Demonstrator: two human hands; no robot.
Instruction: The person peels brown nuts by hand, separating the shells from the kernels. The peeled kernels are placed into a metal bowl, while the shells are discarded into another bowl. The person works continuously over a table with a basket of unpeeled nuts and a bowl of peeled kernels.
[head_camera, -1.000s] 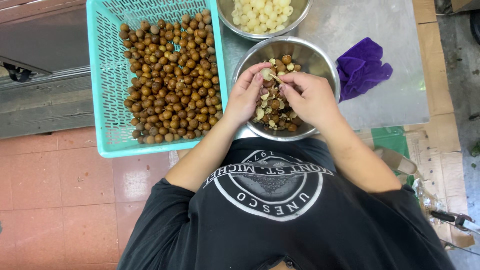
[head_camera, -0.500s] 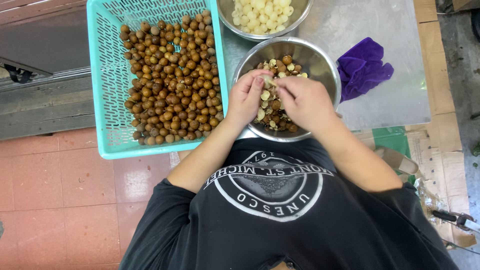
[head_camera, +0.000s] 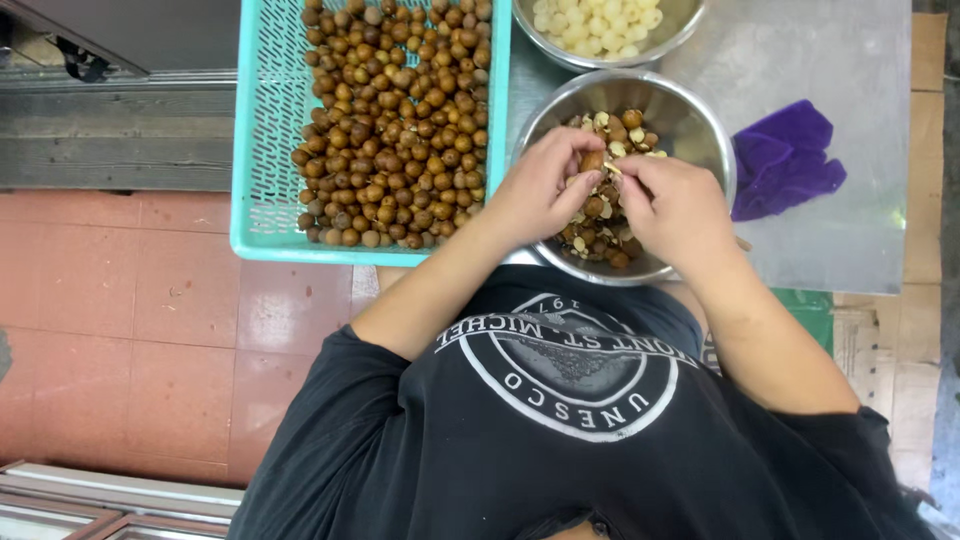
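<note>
Metal table (head_camera: 800, 250) holds everything. Next biggest is the green basket (head_camera: 262, 130), full of brown nuts (head_camera: 390, 120). Beside it sits a shiny steel bowl (head_camera: 700, 120) with shells and brown bits inside. Another bowl (head_camera: 680, 20) behind it holds pale peeled ones. A purple cloth (head_camera: 785, 160) lies near the bowl. Over the steel bowl, the left hand (head_camera: 540, 190) and right hand (head_camera: 675, 205) meet, fingers pinching one small brown nut (head_camera: 593, 160) together.
</note>
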